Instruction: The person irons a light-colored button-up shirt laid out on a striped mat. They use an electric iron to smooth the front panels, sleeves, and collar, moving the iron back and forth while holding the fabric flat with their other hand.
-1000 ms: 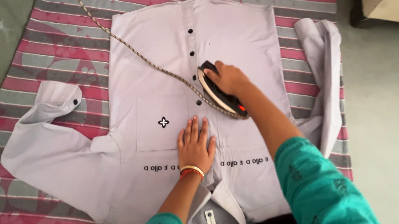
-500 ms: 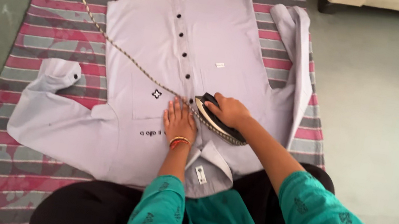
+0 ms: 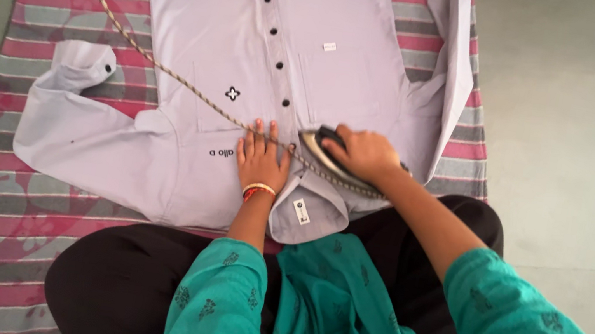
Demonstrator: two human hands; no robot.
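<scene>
since the earlier frame, the iron (image 3: 338, 159) has been drawn nearer to the collar (image 3: 311, 207) of the shirt (image 3: 250, 66), and the left hand (image 3: 261, 160) has been shifted with it toward that collar. the shirt is seen laid flat, front up and buttoned, on a striped mat (image 3: 44, 19). the iron is gripped by the right hand (image 3: 364, 153), whose fingers are wrapped tightly over the handle; its soleplate is pressed on the shirt just right of the placket, close above the collar. the left hand is laid palm down, fingers spread slightly, on the shirt just left of the iron, beside the chest pocket (image 3: 232, 102). a braided cord (image 3: 135, 47) is run from the iron across the shirt, past the left hand's fingertips, to the mat's far left corner. one sleeve (image 3: 74, 134) is extended left of the shirt body; the other is folded along its right edge.
</scene>
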